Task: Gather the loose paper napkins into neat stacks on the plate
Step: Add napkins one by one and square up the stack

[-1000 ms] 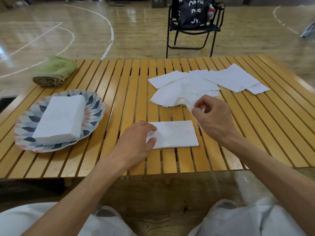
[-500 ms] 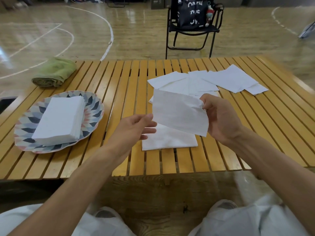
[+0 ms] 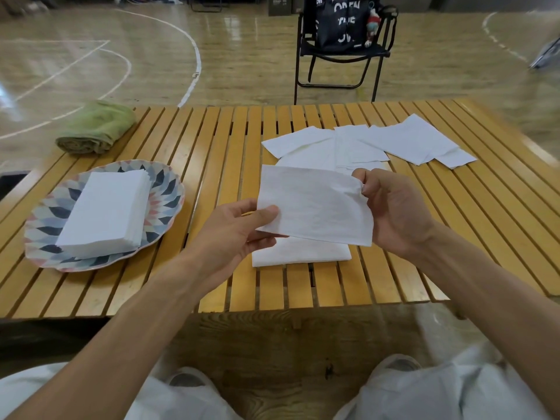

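Note:
One white paper napkin (image 3: 315, 204) is held in the air above the table's near middle. My left hand (image 3: 239, 234) pinches its lower left corner and my right hand (image 3: 394, 213) pinches its upper right corner. Under it a small pile of folded napkins (image 3: 303, 253) lies flat on the slats. Several loose napkins (image 3: 378, 144) are spread across the far right of the table. On the left stands a patterned plate (image 3: 163, 189) bearing a neat napkin stack (image 3: 106, 210).
A rolled green towel (image 3: 94, 128) lies at the table's far left corner. The slatted wooden table (image 3: 212, 153) ends close to my knees. Beyond it, on the gym floor, stands a black folding chair (image 3: 342, 53) with a bag on it.
My right hand lifted a napkin from the loose pile and brought it toward me. My left hand left the flat pile and took hold of the napkin's left corner.

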`<act>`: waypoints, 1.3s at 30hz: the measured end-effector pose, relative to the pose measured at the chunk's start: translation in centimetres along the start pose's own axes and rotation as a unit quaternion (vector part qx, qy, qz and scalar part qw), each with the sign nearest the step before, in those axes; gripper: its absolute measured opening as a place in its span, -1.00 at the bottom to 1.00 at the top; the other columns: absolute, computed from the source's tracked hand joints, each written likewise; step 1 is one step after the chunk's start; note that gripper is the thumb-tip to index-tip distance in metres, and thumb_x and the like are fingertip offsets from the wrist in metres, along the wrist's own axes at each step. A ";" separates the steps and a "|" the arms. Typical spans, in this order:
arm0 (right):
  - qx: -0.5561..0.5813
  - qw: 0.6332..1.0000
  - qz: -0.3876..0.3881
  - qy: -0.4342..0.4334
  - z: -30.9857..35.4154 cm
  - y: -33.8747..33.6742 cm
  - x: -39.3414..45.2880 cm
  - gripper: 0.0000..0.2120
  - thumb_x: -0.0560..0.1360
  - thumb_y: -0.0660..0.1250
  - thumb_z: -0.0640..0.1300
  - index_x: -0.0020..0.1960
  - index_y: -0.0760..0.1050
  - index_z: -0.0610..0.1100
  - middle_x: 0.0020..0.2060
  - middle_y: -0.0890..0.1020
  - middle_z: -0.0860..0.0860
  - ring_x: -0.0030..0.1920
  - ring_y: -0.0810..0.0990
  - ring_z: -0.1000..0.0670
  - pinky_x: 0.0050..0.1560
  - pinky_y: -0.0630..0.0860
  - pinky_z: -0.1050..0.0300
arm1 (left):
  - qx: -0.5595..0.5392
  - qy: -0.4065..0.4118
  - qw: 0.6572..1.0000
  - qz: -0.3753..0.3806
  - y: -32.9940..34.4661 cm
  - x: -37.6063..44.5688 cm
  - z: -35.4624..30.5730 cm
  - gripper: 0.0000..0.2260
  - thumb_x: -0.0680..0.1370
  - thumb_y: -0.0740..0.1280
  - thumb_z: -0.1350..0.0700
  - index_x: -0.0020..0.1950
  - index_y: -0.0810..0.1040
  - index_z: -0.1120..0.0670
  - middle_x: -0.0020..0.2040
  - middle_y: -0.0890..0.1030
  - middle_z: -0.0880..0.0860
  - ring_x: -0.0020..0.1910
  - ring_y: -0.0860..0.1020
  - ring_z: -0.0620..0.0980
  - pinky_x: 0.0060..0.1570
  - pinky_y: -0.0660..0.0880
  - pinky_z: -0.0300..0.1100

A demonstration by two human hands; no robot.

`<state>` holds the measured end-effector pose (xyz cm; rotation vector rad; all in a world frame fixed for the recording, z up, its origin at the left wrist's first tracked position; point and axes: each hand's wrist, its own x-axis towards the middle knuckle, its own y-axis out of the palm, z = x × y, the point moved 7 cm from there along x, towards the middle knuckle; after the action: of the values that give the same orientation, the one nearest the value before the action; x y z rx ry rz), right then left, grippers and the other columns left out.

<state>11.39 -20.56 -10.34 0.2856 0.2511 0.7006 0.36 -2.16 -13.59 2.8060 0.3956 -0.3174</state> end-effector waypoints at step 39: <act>-0.391 0.905 -0.157 0.052 -2.8 -3.4 0.8 -0.91 0.52 0.47 -0.07 -0.05 0.62 -0.08 -0.16 0.72 -0.04 -0.14 0.71 0.00 -0.12 0.63 0.11 | 0.329 0.119 0.923 -0.163 -2.2 0.0 -0.5 -0.91 0.59 0.36 0.01 -0.07 0.59 -0.01 -0.17 0.66 -0.07 -0.25 0.63 -0.23 -0.37 0.51 -0.40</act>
<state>13.11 -22.06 -14.18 -0.5554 0.0953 0.4480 -0.24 -0.05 -13.70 3.4460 0.9784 -0.2006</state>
